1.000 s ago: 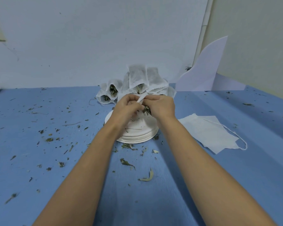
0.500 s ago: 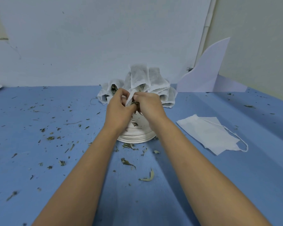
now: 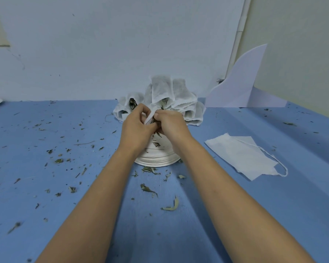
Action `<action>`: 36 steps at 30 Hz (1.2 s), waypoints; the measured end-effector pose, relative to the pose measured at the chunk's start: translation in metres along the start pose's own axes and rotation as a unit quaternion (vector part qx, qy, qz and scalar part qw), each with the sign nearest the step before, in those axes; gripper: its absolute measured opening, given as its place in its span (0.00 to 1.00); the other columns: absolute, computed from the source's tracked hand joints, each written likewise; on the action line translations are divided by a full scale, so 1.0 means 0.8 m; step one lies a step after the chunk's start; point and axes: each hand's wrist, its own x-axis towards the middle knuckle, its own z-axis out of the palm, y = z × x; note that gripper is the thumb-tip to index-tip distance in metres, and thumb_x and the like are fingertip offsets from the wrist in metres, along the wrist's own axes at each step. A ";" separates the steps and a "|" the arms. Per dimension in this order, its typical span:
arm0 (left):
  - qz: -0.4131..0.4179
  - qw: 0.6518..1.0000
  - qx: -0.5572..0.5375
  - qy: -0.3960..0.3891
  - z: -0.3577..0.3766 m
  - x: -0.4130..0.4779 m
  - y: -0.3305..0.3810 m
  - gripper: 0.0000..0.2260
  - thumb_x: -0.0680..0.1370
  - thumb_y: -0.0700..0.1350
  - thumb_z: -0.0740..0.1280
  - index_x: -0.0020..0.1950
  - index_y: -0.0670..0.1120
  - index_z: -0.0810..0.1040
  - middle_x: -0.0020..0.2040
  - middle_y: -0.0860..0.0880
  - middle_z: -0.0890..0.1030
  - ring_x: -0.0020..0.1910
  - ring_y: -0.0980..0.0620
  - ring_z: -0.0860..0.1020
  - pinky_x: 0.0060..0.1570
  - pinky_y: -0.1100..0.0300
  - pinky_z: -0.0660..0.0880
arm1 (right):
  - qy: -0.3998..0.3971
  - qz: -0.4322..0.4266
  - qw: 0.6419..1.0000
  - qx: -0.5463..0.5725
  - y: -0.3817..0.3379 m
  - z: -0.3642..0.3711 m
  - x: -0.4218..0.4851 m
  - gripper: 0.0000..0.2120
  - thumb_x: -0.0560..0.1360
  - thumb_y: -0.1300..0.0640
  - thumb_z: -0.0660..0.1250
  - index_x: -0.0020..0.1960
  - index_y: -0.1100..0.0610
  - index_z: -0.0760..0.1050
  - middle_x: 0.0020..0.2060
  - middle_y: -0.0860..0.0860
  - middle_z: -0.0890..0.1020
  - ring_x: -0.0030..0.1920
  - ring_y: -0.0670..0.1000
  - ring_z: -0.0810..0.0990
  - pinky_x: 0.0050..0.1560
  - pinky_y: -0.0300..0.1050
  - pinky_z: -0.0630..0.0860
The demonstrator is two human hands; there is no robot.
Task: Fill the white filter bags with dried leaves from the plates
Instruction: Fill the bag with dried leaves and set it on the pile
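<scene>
left hand and right hand have drawn together above the plate stack, both pinching one white filter bag. judgement: filling under way; few dried leaves remain on the stack.

Above a stack of plates on the blue table, the left hand and right hand pinch one white filter bag between them. Filled bags are heaped at twelve o'clock from the stack and flat empty bags lie at three o'clock. Dried leaves are scattered at six and nine.
</scene>
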 end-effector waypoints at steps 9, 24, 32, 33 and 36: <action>-0.006 0.997 -0.038 0.062 -0.005 0.003 -0.003 0.11 0.71 0.36 0.69 0.38 0.49 0.70 0.31 0.50 0.71 0.27 0.61 0.68 0.28 0.71 0.66 | -0.043 -0.049 0.992 -0.105 -0.010 0.004 -0.003 0.14 0.80 0.62 0.53 0.58 0.61 0.75 0.53 0.55 0.80 0.54 0.53 0.78 0.58 0.51 0.74; -0.026 0.992 -0.107 0.067 -0.011 0.011 -0.002 0.13 0.73 0.38 0.72 0.38 0.49 0.68 0.35 0.48 0.75 0.33 0.55 0.75 0.38 0.60 0.75 | 0.118 -0.100 0.987 -0.053 -0.007 -0.018 -0.002 0.13 0.72 0.59 0.68 0.55 0.52 0.80 0.45 0.43 0.81 0.47 0.41 0.78 0.50 0.37 0.74; -0.031 0.987 -0.006 0.159 -0.012 0.012 -0.008 0.15 0.70 0.37 0.70 0.33 0.50 0.65 0.31 0.54 0.69 0.30 0.56 0.65 0.30 0.67 0.63 | 0.077 -0.191 0.964 -0.166 -0.005 -0.008 -0.008 0.04 0.69 0.60 0.68 0.37 0.52 0.77 0.31 0.44 0.78 0.35 0.43 0.74 0.37 0.36 0.69; -0.029 0.984 0.012 0.173 -0.013 0.012 -0.009 0.15 0.71 0.37 0.69 0.32 0.49 0.65 0.30 0.54 0.68 0.30 0.57 0.64 0.28 0.68 0.62 | 0.063 -0.193 0.968 -0.149 -0.006 -0.007 -0.009 0.06 0.68 0.61 0.68 0.35 0.52 0.75 0.30 0.44 0.77 0.33 0.42 0.72 0.35 0.35 0.68; -0.031 0.977 0.042 0.206 -0.013 0.011 -0.008 0.15 0.70 0.34 0.66 0.32 0.48 0.63 0.29 0.53 0.67 0.30 0.55 0.62 0.27 0.66 0.61 | 0.016 -0.196 0.977 -0.087 -0.009 -0.009 -0.012 0.10 0.67 0.65 0.68 0.30 0.52 0.74 0.28 0.43 0.76 0.29 0.40 0.70 0.31 0.30 0.66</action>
